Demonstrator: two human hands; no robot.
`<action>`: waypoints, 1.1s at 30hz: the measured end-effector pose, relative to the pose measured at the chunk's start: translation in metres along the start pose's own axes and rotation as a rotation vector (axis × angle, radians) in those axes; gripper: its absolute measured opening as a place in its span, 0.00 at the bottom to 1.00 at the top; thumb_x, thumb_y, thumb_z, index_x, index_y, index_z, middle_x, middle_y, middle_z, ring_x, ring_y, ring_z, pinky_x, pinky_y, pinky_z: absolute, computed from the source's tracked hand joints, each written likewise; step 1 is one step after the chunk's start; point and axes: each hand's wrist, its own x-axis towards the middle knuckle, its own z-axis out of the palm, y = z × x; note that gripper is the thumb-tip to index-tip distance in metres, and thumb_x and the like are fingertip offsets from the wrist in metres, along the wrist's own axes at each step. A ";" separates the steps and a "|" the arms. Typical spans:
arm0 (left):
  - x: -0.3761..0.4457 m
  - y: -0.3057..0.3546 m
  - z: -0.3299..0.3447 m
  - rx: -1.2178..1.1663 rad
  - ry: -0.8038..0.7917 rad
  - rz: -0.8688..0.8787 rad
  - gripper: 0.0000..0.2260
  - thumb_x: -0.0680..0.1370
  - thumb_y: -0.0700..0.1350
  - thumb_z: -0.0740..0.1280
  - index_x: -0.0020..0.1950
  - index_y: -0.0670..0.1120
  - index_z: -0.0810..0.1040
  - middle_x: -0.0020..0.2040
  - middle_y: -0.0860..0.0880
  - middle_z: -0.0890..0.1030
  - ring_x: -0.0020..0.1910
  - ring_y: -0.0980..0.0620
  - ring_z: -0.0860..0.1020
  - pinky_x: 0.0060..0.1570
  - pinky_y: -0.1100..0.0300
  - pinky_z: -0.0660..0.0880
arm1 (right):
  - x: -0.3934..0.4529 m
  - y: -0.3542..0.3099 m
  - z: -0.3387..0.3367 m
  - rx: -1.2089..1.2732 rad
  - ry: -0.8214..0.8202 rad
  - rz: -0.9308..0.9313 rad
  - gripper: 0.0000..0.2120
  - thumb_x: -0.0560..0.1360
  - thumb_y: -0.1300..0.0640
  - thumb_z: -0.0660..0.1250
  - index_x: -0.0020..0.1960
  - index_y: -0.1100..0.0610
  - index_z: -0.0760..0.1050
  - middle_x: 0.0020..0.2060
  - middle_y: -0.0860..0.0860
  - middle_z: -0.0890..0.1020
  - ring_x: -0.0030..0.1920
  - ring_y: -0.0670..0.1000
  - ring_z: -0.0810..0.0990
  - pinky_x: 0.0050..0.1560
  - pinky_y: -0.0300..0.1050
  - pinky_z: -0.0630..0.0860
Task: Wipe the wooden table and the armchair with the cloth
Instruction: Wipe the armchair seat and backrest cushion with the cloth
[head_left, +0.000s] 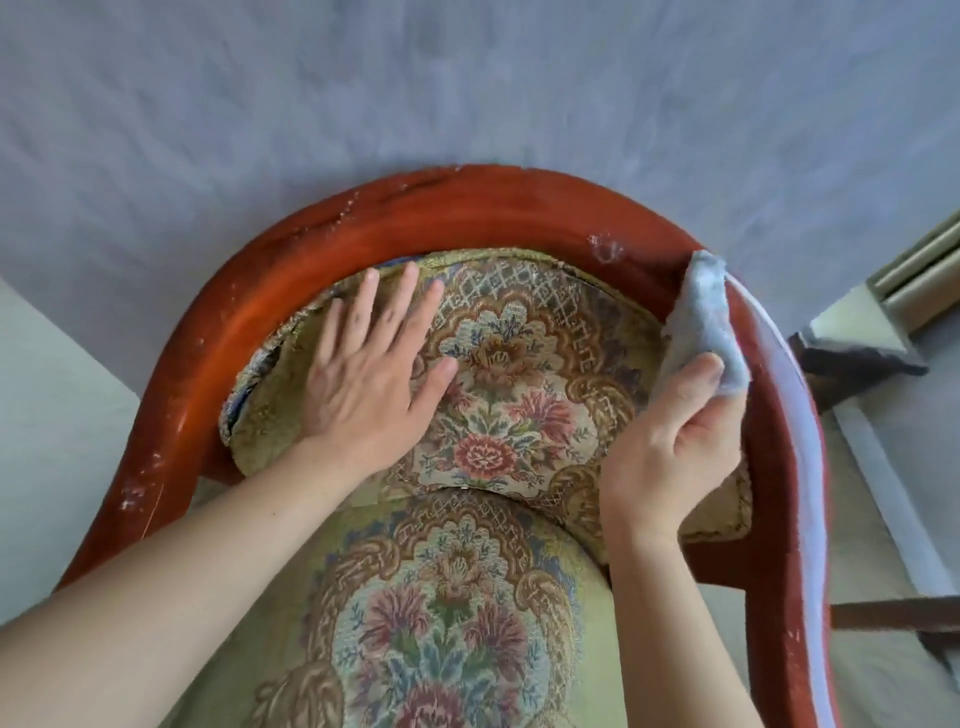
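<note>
While the left hand (363, 374) lies flat, fingers straight and spread, on the flowered back cushion (509, 364), the right hand (675, 447) grips the pale blue cloth (701, 322) and holds it against the inner face of the red wooden frame (415, 213) on the armchair's right side.

Step in hand, as judged: wiping the armchair's wooden frame. The cloth sits on the curved rail where the back turns into the right arm. The right fingers are curled round the lower end of the cloth, with the thumb closing it from the near side; the rest of the cloth stands up along the rail.

Condition of the frame: whitish specks and smears show on the top of the rail, on its left side and just left of the cloth. These areas appear not yet wiped.

Next move, as judged: draw the cloth along the rail toward the specks, keeping it pressed to the wood, with the left hand steadying the cushion.

The seat cushion (441, 623) lies below the hands. The wooden table is not in view, so its state cannot be told.

Containers: none in view.
</note>
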 end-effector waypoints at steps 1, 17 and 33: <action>0.006 -0.002 0.002 0.001 -0.001 0.021 0.30 0.82 0.66 0.40 0.82 0.58 0.38 0.83 0.56 0.39 0.81 0.50 0.38 0.78 0.48 0.39 | -0.003 0.005 0.009 -0.052 -0.062 0.005 0.26 0.82 0.44 0.50 0.68 0.58 0.75 0.58 0.51 0.83 0.59 0.47 0.80 0.59 0.39 0.74; 0.015 -0.010 0.031 0.107 0.090 0.117 0.39 0.79 0.66 0.51 0.83 0.47 0.47 0.84 0.49 0.47 0.82 0.43 0.45 0.78 0.39 0.50 | -0.036 0.014 0.103 -0.309 -0.352 -0.325 0.22 0.84 0.53 0.52 0.74 0.60 0.70 0.74 0.52 0.67 0.79 0.52 0.58 0.80 0.54 0.50; 0.016 -0.021 0.034 0.164 0.100 0.190 0.40 0.80 0.69 0.48 0.83 0.45 0.46 0.84 0.47 0.45 0.82 0.43 0.45 0.78 0.38 0.50 | 0.020 0.064 0.014 -0.638 -0.386 -0.664 0.20 0.86 0.54 0.53 0.71 0.64 0.72 0.68 0.57 0.76 0.74 0.51 0.66 0.78 0.54 0.59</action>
